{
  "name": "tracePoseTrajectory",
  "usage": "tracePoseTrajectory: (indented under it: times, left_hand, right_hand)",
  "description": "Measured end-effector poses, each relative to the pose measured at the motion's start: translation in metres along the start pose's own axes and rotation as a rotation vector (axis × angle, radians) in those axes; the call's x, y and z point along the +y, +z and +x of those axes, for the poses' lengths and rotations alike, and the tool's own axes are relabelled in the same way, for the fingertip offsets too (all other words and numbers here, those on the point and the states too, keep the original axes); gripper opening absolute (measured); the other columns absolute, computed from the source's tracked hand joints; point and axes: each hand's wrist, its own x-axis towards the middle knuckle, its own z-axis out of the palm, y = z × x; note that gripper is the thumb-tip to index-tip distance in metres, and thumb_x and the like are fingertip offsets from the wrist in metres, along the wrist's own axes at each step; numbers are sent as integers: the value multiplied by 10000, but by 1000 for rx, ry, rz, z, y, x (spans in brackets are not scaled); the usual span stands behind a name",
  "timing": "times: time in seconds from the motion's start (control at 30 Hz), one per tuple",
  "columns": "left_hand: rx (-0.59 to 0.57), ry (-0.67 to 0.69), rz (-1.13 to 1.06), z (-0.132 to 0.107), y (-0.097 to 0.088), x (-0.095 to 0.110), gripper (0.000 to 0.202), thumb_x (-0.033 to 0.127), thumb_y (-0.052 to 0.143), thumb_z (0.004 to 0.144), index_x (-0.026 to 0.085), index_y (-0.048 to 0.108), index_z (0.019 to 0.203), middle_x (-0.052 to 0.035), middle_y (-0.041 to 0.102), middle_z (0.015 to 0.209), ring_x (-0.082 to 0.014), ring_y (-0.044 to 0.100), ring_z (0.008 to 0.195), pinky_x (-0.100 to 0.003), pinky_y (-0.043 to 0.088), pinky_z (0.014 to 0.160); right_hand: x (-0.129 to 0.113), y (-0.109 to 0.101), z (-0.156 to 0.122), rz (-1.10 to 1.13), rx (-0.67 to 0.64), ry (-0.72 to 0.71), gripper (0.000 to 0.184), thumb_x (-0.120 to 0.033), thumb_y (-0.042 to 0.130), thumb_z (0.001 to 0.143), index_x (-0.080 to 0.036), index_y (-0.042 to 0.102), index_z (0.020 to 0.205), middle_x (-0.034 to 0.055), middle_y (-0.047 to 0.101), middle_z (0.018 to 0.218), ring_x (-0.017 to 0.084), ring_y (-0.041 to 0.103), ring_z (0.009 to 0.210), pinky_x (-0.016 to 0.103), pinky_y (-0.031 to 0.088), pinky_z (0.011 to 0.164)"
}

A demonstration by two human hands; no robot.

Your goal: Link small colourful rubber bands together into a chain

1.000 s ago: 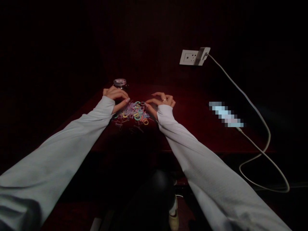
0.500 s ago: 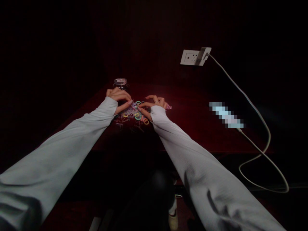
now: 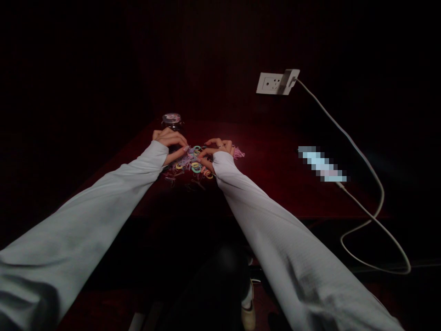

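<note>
A small heap of colourful hair ties [image 3: 196, 168] lies on the dark red table, with yellow, green, orange and purple loops mixed with thin elastic bands. At the heap's left edge, my left hand [image 3: 171, 140] has its thumb and forefinger brought together; whatever is between them is too small to make out. From the right, my right hand [image 3: 219, 148] reaches in with thumb and forefinger close together at the loops, its other fingers curled above. What it pinches is unclear. Beyond the right hand sits a pink bunch of bands [image 3: 239, 152], partly covered by it.
A round lidded jar [image 3: 171, 121] stands behind my left hand. On the right lies a pixelated phone-like device [image 3: 322, 164] joined to a white cable [image 3: 365, 161]. The cable runs to a charger [image 3: 292, 78] in a wall socket [image 3: 270, 83]. The table's front edge [image 3: 193, 216] is near.
My right hand has shifted slightly left, showing more of the pink bunch behind it. The left hand stays nearly in place. The view has moved a little.
</note>
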Motion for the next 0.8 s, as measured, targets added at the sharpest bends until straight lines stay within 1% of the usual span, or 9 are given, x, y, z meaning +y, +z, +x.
tracePoseTrajectory:
  times: [0.13,0.23,0.3,0.4,0.47,0.6,0.7,0.8]
  left_hand:
    - [-27,5,-18,-1,-1,2,271,465,620,1020,272,755,887,-46,824,1098,-294,665,1111,-558,373,1100]
    - [14,9,-9,-3,3,5,259,449,591,1036,272,744,925,-48,815,1118,-295,652,1128,-552,360,1110]
    - [29,21,2,-5,7,7,232,441,586,1037,273,743,1004,-58,798,1193,-302,638,1162,-541,355,1108]
    - [-2,48,27,-7,11,9,235,453,625,1007,268,731,1105,-77,744,1344,-325,606,1228,-526,357,1098]
    - [-39,59,44,-8,11,9,242,467,651,989,266,723,1101,-76,729,1373,-331,593,1234,-524,355,1097]
    - [-88,91,46,-7,10,8,218,466,703,964,263,722,1041,-66,746,1334,-322,588,1212,-517,361,1093]
    - [-73,107,41,-8,13,7,186,443,707,968,266,736,1015,-68,756,1309,-323,585,1208,-532,364,1094]
    - [-43,110,24,-9,16,7,203,449,657,1016,275,757,983,-74,772,1265,-317,588,1181,-546,370,1091]
  right_hand:
    - [3,6,2,22,15,26,136,-445,804,945,-331,872,918,44,696,1310,321,458,1290,486,342,1120]
    - [3,10,3,3,34,54,130,-424,794,955,-324,865,913,40,701,1308,315,474,1294,487,336,1129]
    - [3,11,3,2,42,63,123,-412,796,956,-317,860,909,40,710,1303,312,483,1287,488,335,1133]
    - [2,11,2,32,39,59,121,-403,796,960,-308,855,914,40,720,1308,306,487,1275,468,343,1122]
    - [2,9,1,49,38,58,128,-408,784,973,-308,855,937,39,721,1316,300,483,1273,452,350,1109]
    - [0,9,0,24,57,71,147,-428,762,995,-315,856,995,37,724,1312,294,470,1275,447,355,1091]
    - [1,11,1,23,57,66,168,-456,767,994,-318,863,999,37,727,1298,290,460,1271,446,349,1097]
    - [4,15,2,42,62,54,185,-476,770,990,-322,872,999,38,726,1289,288,461,1269,453,348,1115]
